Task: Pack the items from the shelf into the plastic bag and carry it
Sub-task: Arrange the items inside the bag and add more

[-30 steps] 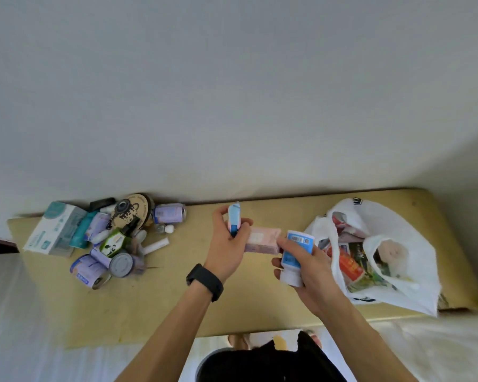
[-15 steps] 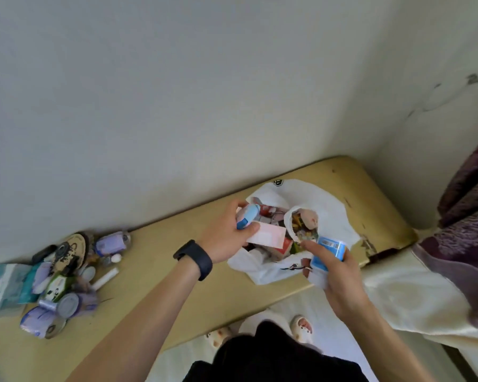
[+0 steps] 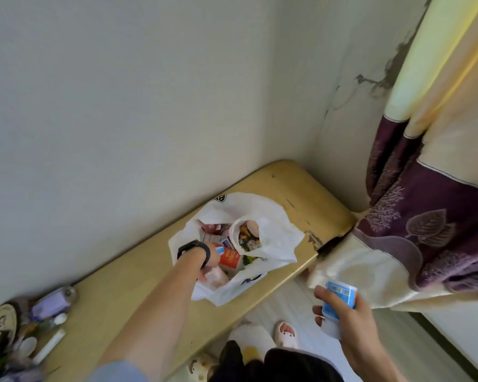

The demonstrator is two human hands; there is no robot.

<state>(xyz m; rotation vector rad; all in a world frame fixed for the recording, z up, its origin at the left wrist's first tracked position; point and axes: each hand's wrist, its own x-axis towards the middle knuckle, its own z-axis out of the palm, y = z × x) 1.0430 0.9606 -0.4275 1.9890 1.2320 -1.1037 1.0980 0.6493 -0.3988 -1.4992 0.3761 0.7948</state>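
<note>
A white plastic bag lies open on the yellow shelf, with several packets inside. My left hand, with a black band on the wrist, reaches into the bag's mouth. It holds a blurred pink box, and the tip of a blue tube shows beside the fingers. My right hand is off the shelf's front edge, to the right of the bag, gripping a blue and white box. More items lie in a pile at the shelf's left end.
The shelf runs along a pale wall into a corner. A purple and cream curtain hangs at the right, touching the shelf's right end. Below the front edge are a pale floor and my feet in cream slippers.
My left hand has gone down into the bag with the pink box and blue tube. My right hand, still holding the blue and white box, has drawn away to the right. The view swung right.
</note>
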